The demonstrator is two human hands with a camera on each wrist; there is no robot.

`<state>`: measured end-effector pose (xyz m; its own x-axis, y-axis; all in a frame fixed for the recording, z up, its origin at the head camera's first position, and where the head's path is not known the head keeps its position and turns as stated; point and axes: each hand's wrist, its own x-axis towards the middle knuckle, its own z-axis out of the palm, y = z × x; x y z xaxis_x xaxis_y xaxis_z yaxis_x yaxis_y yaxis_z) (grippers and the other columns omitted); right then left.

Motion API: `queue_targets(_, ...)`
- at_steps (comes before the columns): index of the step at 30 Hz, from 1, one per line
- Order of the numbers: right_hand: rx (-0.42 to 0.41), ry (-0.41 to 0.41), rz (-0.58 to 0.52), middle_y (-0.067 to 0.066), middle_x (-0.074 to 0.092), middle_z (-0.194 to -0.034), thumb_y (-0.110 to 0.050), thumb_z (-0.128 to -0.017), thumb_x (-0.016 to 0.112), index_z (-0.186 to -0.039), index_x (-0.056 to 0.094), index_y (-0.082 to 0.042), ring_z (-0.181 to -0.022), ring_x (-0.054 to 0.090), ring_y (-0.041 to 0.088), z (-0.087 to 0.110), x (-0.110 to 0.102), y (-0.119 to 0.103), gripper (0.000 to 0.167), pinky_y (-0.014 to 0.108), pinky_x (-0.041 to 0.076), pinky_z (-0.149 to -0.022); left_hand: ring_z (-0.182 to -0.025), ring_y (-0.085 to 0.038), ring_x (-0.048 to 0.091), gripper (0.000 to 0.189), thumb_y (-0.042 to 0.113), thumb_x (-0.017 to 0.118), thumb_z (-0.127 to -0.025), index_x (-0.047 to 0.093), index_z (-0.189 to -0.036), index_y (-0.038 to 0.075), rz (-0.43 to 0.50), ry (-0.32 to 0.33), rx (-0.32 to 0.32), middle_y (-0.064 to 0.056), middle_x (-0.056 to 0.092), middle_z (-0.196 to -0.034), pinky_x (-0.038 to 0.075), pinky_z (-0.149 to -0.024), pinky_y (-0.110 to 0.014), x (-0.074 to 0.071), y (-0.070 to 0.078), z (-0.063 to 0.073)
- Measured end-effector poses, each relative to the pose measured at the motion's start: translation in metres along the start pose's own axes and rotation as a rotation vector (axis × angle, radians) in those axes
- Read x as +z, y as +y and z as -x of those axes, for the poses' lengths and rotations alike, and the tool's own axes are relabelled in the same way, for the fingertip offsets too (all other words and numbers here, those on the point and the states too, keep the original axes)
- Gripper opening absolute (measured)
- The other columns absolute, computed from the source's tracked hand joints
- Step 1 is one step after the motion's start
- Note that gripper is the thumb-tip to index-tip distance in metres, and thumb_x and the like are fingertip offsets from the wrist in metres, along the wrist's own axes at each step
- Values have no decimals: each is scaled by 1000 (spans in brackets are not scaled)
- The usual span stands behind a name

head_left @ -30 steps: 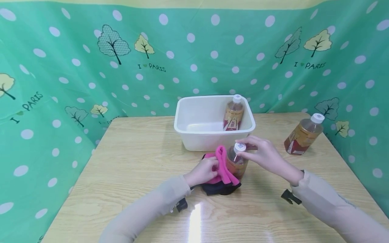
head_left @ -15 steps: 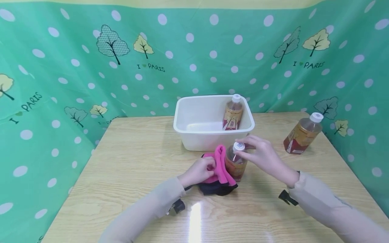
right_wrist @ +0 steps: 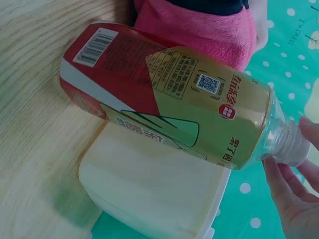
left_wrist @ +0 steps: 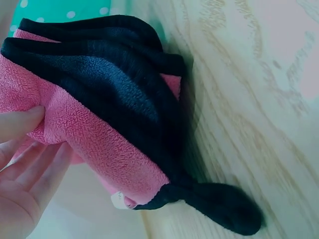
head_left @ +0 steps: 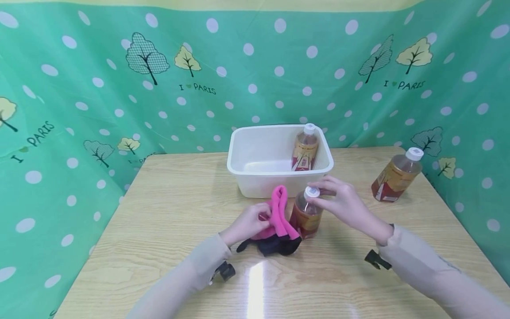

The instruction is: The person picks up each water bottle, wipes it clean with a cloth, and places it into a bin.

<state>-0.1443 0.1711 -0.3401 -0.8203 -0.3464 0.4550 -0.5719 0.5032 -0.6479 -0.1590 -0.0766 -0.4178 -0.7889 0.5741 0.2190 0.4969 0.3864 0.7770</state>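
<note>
In the head view my left hand (head_left: 248, 223) pinches a folded pink cloth (head_left: 280, 217) with dark lining and black edging. Close up in the left wrist view, thumb and fingers of the left hand (left_wrist: 30, 164) squeeze the plush pink cloth (left_wrist: 94, 129), and a black loop trails from its corner. My right hand (head_left: 342, 204) holds a labelled drink bottle (head_left: 308, 219) by its white cap, just right of the cloth. From the right wrist, the bottle (right_wrist: 164, 94) shows a red and gold label; fingertips of the right hand (right_wrist: 294, 189) grip its cap and neck.
Behind the hands stands a white plastic bin (head_left: 255, 184) with a similar bottle (head_left: 306, 150) upright inside at its right. Another bottle (head_left: 396, 177) is at the table's right side. A green dotted curtain (head_left: 255, 79) hangs along the back and sides of the wooden table (head_left: 175, 199).
My left hand has drawn the pink cloth leftward from the bottle, so more of the bottle's label shows. The right hand keeps its hold on the cap with the bottle almost in place.
</note>
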Motion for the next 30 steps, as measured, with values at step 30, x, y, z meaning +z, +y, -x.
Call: queue_targets(30,0,-389,-63,3,54,-122,-18,-87,54,-121,54,-11,-113,47,19,-6,-18,9,34,41,45,-89,-79,-25,60,6,-8,60,-74,60,-78,-5,38,48,-25,-14,61,-83,53,-67,-21,-20,21,13)
